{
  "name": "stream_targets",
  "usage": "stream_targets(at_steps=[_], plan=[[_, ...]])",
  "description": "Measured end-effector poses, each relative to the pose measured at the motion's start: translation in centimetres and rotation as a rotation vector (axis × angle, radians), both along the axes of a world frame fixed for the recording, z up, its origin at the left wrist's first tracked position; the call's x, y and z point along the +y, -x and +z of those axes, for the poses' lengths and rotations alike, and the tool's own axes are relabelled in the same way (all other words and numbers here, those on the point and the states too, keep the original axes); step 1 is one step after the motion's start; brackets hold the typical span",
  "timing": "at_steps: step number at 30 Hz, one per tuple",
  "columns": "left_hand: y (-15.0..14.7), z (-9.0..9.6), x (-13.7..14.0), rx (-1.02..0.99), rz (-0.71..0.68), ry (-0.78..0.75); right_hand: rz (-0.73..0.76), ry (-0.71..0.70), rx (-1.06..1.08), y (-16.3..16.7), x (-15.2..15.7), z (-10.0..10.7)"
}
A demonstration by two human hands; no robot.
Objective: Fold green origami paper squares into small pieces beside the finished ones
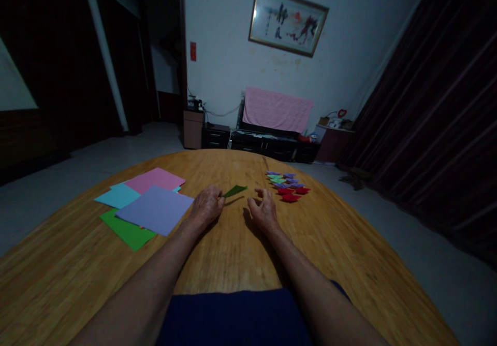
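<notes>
A small folded piece of dark green paper (236, 190) sticks out to the right from my left hand (208, 203), pinched between thumb and fingers just above the table. Its pointed end reaches toward my right hand (264, 208), which is apart from it. The right thumb and fingers are spread with nothing between them. Close to my right hand, several small folded paper pieces stand in rows: red ones (290, 198) nearest, with purple ones (292, 181) and pale green ones (276, 178) behind. The part of the green paper inside my left fingers is hidden.
Left of my left hand lie overlapping paper sheets: a lavender sheet (157, 210) on top, with pink (155, 179), light blue (116, 197) and green (130, 232) ones around it. The round wooden table (225, 268) curves away. Beyond stands a low black cabinet (256, 144).
</notes>
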State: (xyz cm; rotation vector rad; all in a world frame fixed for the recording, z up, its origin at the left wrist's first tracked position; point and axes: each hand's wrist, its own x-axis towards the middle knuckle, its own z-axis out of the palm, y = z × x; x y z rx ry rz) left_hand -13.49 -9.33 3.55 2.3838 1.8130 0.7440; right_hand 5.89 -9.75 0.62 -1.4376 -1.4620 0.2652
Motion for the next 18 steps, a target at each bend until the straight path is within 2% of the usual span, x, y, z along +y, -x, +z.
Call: stream_targets(at_steps=[2,4,6,9,12,18], plan=[[-0.3,0.2,-0.2,-0.001,0.016,-0.110,0.011,0.001,0.203,0.2,0.2,0.1],[-0.6,0.4,-0.5,0.016,-0.018,-0.186,0.137,0.071,0.406,0.5,0.2,0.3],[-0.8,0.5,-0.8,0.039,-0.072,-0.225,0.289,0.147,0.593,1.0,0.0,0.7],[-0.9,0.3,-0.9,0.035,-0.145,-0.245,0.365,0.196,0.811,1.4,-0.3,1.3],[-1.1,0.0,-0.7,-0.039,-0.172,-0.236,0.379,0.194,0.941,1.3,-0.3,1.5],[-1.9,-0.5,-0.5,-0.200,-0.232,-0.212,0.439,0.211,0.989,1.3,0.0,1.2]])
